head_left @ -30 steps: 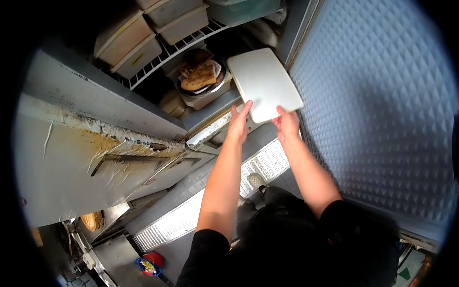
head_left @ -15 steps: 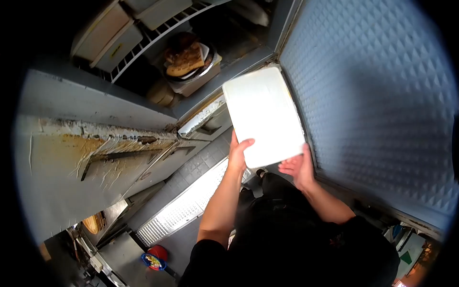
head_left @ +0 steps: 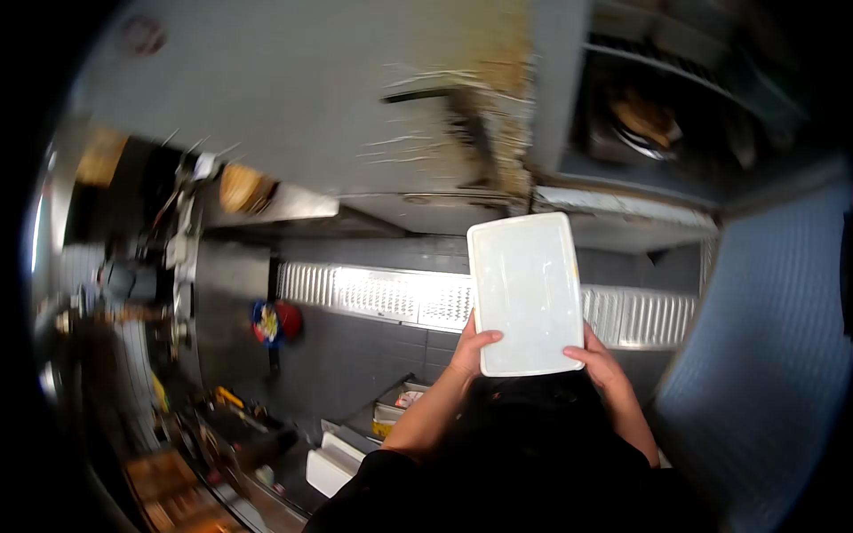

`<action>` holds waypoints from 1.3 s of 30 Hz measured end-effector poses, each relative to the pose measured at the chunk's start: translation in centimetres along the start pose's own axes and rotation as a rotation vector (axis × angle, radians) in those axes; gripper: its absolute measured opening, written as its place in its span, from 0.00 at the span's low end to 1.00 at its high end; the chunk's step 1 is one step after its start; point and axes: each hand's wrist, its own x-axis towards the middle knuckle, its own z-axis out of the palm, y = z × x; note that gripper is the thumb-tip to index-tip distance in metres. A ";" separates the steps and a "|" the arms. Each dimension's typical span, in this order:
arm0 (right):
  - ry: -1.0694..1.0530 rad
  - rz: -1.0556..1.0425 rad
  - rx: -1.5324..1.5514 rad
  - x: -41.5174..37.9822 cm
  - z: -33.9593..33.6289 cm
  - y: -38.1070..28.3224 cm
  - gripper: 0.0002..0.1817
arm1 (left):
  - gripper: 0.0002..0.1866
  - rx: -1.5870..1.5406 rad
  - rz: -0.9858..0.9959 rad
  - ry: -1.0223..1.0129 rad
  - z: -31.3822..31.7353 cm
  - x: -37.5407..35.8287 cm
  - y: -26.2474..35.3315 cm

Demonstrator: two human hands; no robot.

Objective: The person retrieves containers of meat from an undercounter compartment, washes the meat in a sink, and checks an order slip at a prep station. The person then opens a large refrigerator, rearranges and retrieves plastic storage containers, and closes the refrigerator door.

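Note:
A white rectangular lidded container [head_left: 526,289] is held in front of my body, its flat top facing me. My left hand [head_left: 473,349] grips its left edge near the lower corner, thumb over the rim. On the opposite side, my right hand [head_left: 597,357] has its thumb on the lower right corner and its fingers around the edge. What the container holds is hidden under the lid.
The open refrigerator [head_left: 622,191] has food on its shelves at upper right, its textured door [head_left: 755,329] beside me. A metal floor grate [head_left: 382,293] runs across dark tiles. A red bucket [head_left: 288,322] stands left; white bins [head_left: 333,464] sit lower left.
My view has swung left, so the refrigerator now lies further right. The container has come away from its opening, and my right hand has closed on the container's edge.

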 end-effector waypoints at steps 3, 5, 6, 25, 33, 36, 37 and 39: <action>-0.189 -0.037 -0.129 3.6 4.5 -1.7 0.52 | 0.51 -0.077 0.132 0.079 -4.4 -2.4 1.1; -0.310 -0.052 -0.152 7.2 7.4 -1.9 0.53 | 0.49 -0.132 0.237 0.147 -7.8 -2.8 1.1; -0.356 -0.035 -0.132 9.4 8.8 -1.5 0.52 | 0.48 -0.166 0.285 0.195 -9.0 -3.1 1.6; -0.461 0.138 0.036 37.9 47.7 2.5 0.38 | 0.39 -0.433 0.560 0.564 -45.5 3.1 23.0; -0.233 0.115 0.274 51.3 55.8 6.5 0.28 | 0.35 -0.282 0.595 0.732 -42.2 -1.8 13.1; -0.221 0.127 0.237 54.6 58.2 4.6 0.30 | 0.32 -0.297 0.375 0.770 -38.2 -5.0 5.4; -0.150 0.027 0.182 53.8 59.7 3.6 0.33 | 0.30 -0.284 0.419 0.789 -36.7 -5.8 2.6; -0.099 0.026 0.108 60.0 58.4 4.1 0.36 | 0.30 -0.380 0.329 0.816 -34.0 -8.5 -1.9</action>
